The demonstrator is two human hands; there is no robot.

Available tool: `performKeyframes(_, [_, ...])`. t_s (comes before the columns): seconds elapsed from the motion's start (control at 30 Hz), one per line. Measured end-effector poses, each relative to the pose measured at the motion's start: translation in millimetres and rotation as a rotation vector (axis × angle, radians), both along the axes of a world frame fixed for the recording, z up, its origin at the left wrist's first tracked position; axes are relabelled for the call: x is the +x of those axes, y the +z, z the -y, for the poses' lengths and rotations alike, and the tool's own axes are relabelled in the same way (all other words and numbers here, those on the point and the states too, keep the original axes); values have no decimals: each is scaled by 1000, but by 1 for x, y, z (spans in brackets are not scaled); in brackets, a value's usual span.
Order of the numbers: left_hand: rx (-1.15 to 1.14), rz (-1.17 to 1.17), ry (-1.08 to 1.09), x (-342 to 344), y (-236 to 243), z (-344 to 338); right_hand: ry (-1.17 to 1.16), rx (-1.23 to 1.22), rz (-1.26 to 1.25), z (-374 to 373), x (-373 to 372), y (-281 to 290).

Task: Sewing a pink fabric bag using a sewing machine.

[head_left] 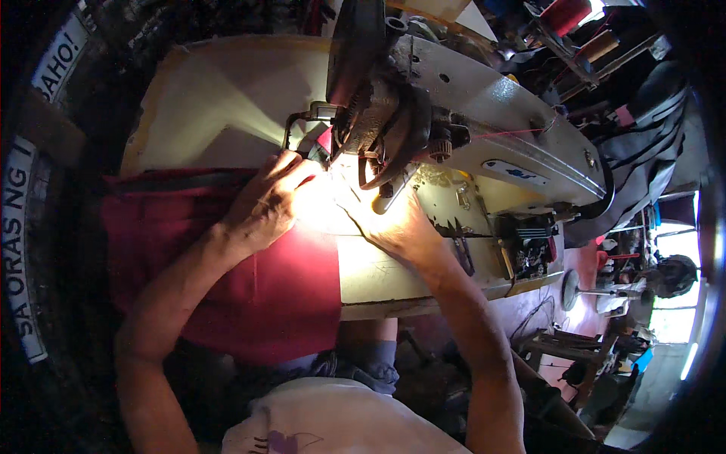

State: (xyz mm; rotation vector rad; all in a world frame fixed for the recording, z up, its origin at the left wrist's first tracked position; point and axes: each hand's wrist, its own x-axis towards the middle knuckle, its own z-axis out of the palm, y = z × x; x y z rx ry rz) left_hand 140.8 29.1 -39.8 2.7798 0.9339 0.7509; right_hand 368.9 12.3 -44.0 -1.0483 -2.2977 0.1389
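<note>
- The left hand [265, 204] is lying palm down on the red fabric [249, 280], fingers loosely spread and flat, pressing the cloth rather than gripping it; its fingertips are pointing toward the needle area.
- The right hand [393, 219] is resting flat on the surface [378, 276] just right of the needle area, fingers stretched toward the far side under the machine head; whether it is pinching anything cannot be told, as glare is washing out the fingertips.
- The red fabric is lying across the left part of the surface, draping over the near edge onto the person's lap, with its far right corner reaching the needle area between the two hands.
- The sewing machine [484, 113] is standing at the far side, its grey arm running off to the right, its dark head hanging just above both hands.
- A lamp glow is lighting the patch beneath the head brightly.
- A thin red thread [522, 133] is running along the machine arm.
</note>
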Motion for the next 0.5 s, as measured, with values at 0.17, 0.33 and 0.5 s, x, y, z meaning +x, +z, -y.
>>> performKeyframes(0.17, [47, -95, -29, -1, 1, -4, -499, 72, 170, 75, 36, 18])
performKeyframes(0.33, [-6, -7, -65, -1, -4, -7, -1032, 157, 62, 113, 100, 0])
performKeyframes(0.5, [-79, 87, -78, -2, -1, -8, -1094, 232, -14, 108, 119, -30])
